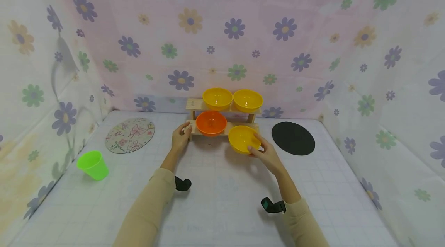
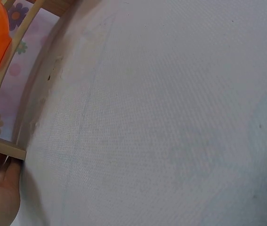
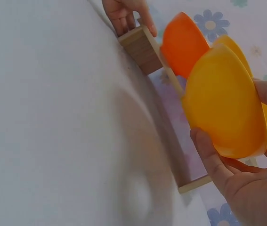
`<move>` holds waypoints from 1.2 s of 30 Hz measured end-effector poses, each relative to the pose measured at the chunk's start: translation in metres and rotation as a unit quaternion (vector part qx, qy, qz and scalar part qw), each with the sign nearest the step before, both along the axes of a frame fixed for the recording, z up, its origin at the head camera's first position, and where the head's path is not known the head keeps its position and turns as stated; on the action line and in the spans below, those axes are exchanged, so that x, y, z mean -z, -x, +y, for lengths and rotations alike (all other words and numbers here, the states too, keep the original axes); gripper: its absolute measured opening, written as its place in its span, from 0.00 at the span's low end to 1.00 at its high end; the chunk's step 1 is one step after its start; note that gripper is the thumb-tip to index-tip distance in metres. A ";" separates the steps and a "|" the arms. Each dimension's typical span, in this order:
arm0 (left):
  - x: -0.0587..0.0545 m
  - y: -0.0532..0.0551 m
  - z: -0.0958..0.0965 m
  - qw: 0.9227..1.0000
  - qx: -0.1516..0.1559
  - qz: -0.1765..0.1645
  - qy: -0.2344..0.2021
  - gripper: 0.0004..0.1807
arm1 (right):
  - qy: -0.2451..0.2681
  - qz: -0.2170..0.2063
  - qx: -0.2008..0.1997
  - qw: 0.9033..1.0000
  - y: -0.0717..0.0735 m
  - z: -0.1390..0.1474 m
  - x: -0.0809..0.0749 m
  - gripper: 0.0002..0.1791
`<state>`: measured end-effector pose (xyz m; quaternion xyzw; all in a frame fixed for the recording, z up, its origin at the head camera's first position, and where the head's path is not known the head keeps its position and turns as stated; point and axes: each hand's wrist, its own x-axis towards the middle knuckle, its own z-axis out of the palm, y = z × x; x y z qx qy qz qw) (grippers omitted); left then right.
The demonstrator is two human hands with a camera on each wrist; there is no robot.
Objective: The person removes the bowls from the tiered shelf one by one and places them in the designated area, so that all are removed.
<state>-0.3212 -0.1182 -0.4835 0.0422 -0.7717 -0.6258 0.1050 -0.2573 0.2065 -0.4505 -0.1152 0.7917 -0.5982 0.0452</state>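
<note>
Keep the front yellow bowl point(image 1: 240, 138) level — gripped in the right hand point(image 1: 267, 156), at four o'clock from the orange bowl point(image 1: 211, 124) — and steady the rack point(image 1: 194, 104), held at nine o'clock by the left hand point(image 1: 179, 138).

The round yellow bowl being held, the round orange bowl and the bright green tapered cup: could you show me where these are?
Held round yellow bowl point(image 3: 223, 101): right wrist view, on its outer side.
Round orange bowl point(image 1: 211, 123): head view, on its inside.
Bright green tapered cup point(image 1: 94, 167): head view, mid-body.
</note>
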 end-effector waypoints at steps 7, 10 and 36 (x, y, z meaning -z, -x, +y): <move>-0.003 -0.002 0.000 1.000 -0.002 -0.007 -0.001 0.21 | -0.012 -0.018 -0.022 1.000 -0.029 -0.010 -0.016 0.38; -0.003 -0.001 0.001 1.000 -0.004 -0.005 -0.004 0.21 | -0.004 -0.023 -0.034 0.999 -0.036 -0.016 -0.018 0.37; 0.001 0.001 0.000 1.000 -0.004 0.004 -0.010 0.21 | 0.001 -0.010 -0.149 0.989 -0.046 -0.074 -0.008 0.40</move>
